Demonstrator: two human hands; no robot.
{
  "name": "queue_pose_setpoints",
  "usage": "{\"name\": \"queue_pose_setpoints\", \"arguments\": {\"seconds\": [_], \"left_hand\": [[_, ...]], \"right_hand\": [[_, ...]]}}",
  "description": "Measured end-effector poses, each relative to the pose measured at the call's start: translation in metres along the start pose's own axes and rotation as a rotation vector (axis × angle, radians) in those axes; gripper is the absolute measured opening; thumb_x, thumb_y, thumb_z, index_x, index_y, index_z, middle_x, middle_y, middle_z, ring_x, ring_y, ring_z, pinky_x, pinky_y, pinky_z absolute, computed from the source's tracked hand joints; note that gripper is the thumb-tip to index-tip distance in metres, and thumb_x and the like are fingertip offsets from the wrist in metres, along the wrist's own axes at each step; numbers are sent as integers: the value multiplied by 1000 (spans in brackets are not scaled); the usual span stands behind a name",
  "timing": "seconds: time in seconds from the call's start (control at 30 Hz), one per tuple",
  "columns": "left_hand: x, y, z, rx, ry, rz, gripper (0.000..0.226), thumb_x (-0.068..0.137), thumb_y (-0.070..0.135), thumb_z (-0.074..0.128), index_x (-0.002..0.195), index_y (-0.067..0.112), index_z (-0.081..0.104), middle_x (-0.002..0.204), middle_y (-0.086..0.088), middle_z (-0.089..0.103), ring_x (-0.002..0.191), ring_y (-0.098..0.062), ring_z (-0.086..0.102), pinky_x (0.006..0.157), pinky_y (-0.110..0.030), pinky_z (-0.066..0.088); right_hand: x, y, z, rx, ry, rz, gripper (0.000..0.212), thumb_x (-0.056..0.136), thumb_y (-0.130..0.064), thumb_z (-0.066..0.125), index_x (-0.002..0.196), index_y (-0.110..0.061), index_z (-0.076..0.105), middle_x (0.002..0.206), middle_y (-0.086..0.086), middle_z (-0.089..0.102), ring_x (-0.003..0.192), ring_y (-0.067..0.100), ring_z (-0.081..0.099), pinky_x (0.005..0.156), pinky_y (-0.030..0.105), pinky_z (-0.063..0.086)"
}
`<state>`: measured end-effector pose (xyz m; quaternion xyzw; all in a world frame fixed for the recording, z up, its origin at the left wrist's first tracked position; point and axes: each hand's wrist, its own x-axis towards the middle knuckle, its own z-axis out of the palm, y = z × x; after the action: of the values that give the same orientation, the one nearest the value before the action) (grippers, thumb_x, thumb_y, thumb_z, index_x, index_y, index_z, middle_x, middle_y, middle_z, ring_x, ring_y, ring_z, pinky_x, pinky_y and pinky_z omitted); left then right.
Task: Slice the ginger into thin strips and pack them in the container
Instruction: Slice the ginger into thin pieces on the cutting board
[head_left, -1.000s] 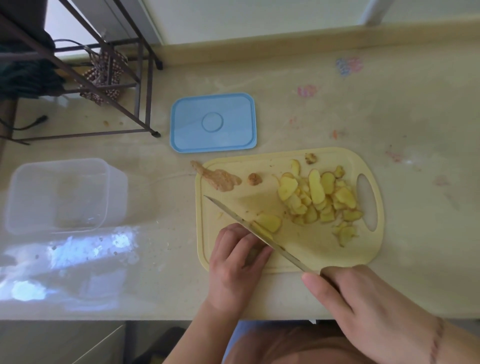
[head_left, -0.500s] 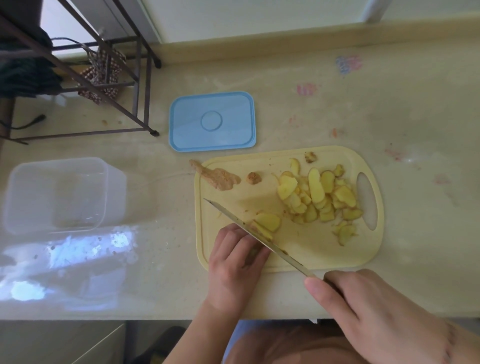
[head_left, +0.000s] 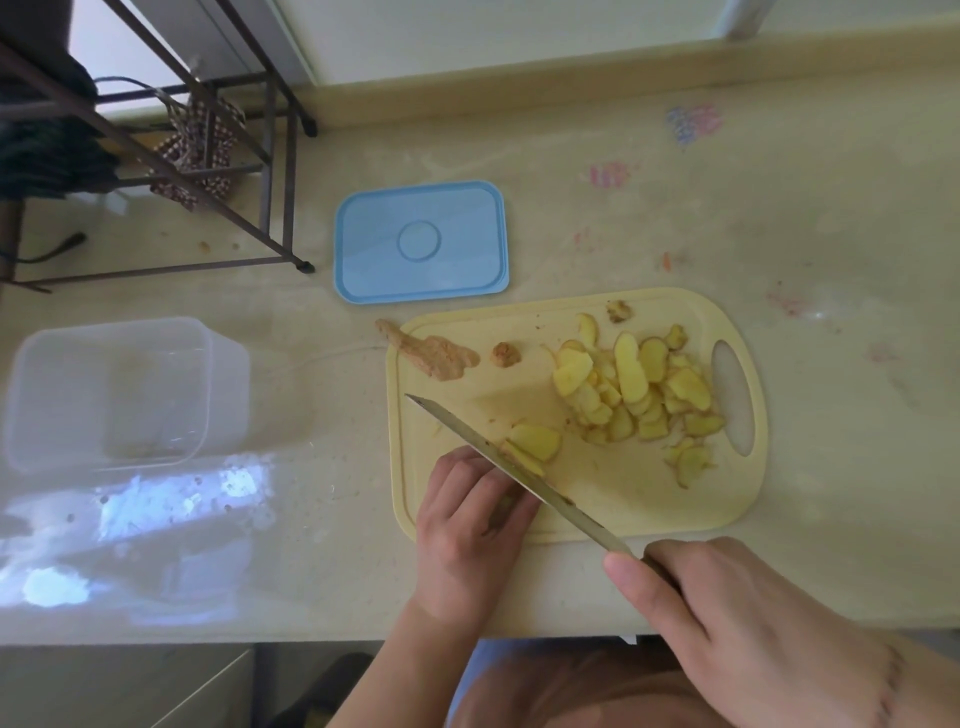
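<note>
Head view looks down on a pale yellow plastic cutting board (head_left: 613, 519) lying on a beige stone counter (head_left: 779, 218). On the board's near left part, the left hand (head_left: 470, 525) curls its fingers down over a small remaining piece of peeled yellow ginger (head_left: 524, 460), only whose cut end shows past the fingertips. The right hand (head_left: 727, 618) grips the handle of a long steel knife (head_left: 519, 470), fingers wrapped and thumb laid along it. The blade runs diagonally from that hand, near right, up to its tip at far left, and it stands pressed against the ginger's exposed face, right beside the left fingertips. So the ginger lies just to the right of the left hand, its length apparently crossing the blade, and each slice should fall on the blade's far right side, where one fresh oval slice (head_left: 537, 440) already lies. Beyond it a loose heap of yellow ginger slices (head_left: 636, 392) covers the board's right half. These are rounds, not strips, so I judge slicing only partly done. The clear rectangular plastic container (head_left: 111, 392) sits well apart on the left, with no slices in it that I can see, nearer the left hand. Its light blue plastic lid (head_left: 421, 241) lies just beyond the board. Brown peel scraps (head_left: 431, 356) lie at the board's far left corner.
</note>
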<state>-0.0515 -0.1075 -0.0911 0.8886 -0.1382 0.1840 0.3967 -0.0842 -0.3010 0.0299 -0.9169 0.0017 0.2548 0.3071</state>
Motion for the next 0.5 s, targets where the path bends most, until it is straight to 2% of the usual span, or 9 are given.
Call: {"name": "queue_pose_setpoints", "arguments": {"seconds": [0.07,0.13,0.2,0.33,0.5], "left_hand": [[0,-1,0,-4,4,3,35,100,26,60,81,1,76,83,-4,68,85,-20,60,83,-22,47],[0,-2,0,-22,0,5,34,100,26,62,82,1,76,83,-5,68,84,-23,63,82,-25,49],[0,-2,-1,-26,1,5,34,99,27,63,82,1,76,83,-5,69,83,-24,64,80,-27,51],[0,-1,0,-23,15,-8,34,100,28,63,83,3,77,89,3,62,81,-18,59,78,-22,48],[0,1,-1,-13,16,-12,37,101,29,60,81,3,77,89,7,56,80,-14,55,80,-15,43]], "right_hand": [[1,0,1,50,-42,32,69,77,-80,6,55,-21,34,74,-32,52,63,4,49,57,20,37],[7,-2,3,82,-76,39,71,80,-78,6,57,-19,37,65,-12,55,61,7,49,56,23,37],[15,-7,3,67,-101,52,71,82,-76,8,58,-18,41,54,1,47,55,12,46,57,27,37],[20,-11,3,79,-104,57,67,81,-75,12,56,-18,40,50,0,43,50,13,43,56,30,38],[12,-4,6,50,-82,50,73,82,-78,5,57,-20,41,52,-1,43,58,11,48,56,27,36]]}}
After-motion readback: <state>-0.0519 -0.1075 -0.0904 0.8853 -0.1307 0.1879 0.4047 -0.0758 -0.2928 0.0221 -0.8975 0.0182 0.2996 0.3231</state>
